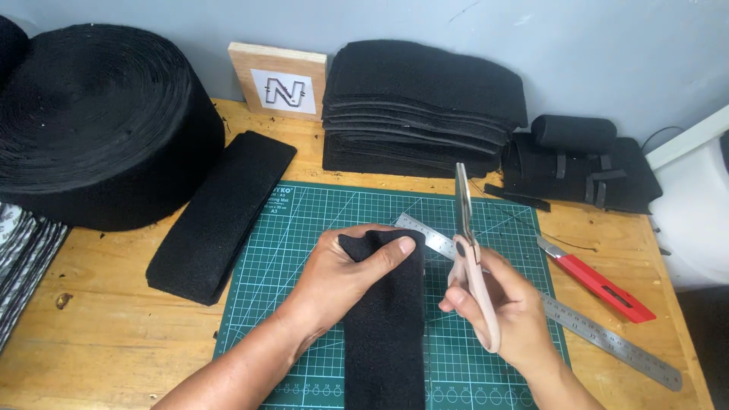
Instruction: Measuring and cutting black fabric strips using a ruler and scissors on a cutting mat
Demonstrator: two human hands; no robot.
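Note:
A black felt strip [387, 334] lies lengthwise on the green cutting mat [319, 220]. My left hand [338, 277] grips its far end, thumb on top. My right hand [505, 307] holds pink-handled scissors [469, 243] upright just right of the strip, blades shut and pointing away from me. A steel ruler [600, 334] runs diagonally under both hands across the mat.
A big roll of black felt [99, 121] stands at the back left, with a folded black strip [220, 212] beside it. Stacked black felt pieces [418, 106] and a wooden block [277, 80] line the wall. A red utility knife [600, 285] lies right of the mat.

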